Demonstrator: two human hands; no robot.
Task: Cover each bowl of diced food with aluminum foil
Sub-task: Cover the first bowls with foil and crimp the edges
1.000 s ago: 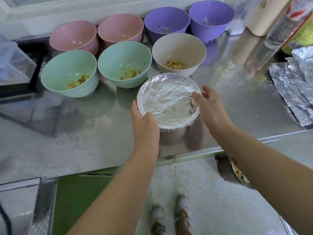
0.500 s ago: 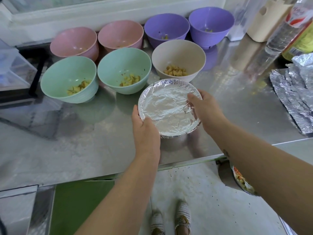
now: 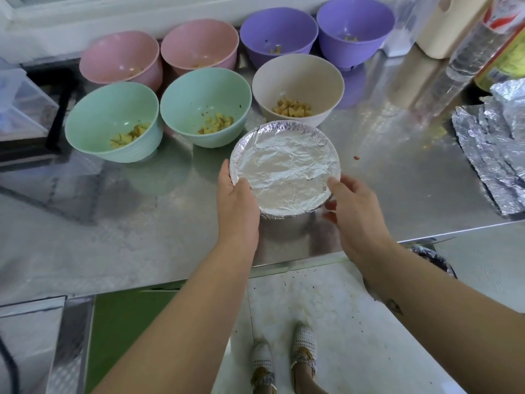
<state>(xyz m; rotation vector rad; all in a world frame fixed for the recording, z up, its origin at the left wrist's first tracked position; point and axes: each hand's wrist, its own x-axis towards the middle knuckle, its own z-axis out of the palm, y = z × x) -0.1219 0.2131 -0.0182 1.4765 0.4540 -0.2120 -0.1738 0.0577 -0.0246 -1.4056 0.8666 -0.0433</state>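
Observation:
A foil-covered bowl [image 3: 284,166] stands near the front edge of the steel counter [image 3: 113,223]. My left hand [image 3: 237,203] grips its left side, thumb on the foil rim. My right hand [image 3: 352,211] holds its near right side, with the thumb on the rim and the fingers curled against the foil-wrapped wall. Behind it stand uncovered bowls with diced food: a beige bowl [image 3: 298,89], two green bowls [image 3: 113,120] [image 3: 206,105], two pink bowls [image 3: 120,61] [image 3: 200,45] and two purple bowls [image 3: 279,34] [image 3: 355,27]. Crumpled foil sheets [image 3: 494,155] lie at the right.
Bottles [image 3: 468,52] and a cream container [image 3: 451,24] stand at the back right. A clear plastic box [image 3: 20,106] sits at the left edge. The counter's front edge [image 3: 298,263] runs just below my wrists, with the floor and my feet beneath.
My right hand slid along the rim from the far right side to the near right side of the covered bowl. My left hand kept its hold.

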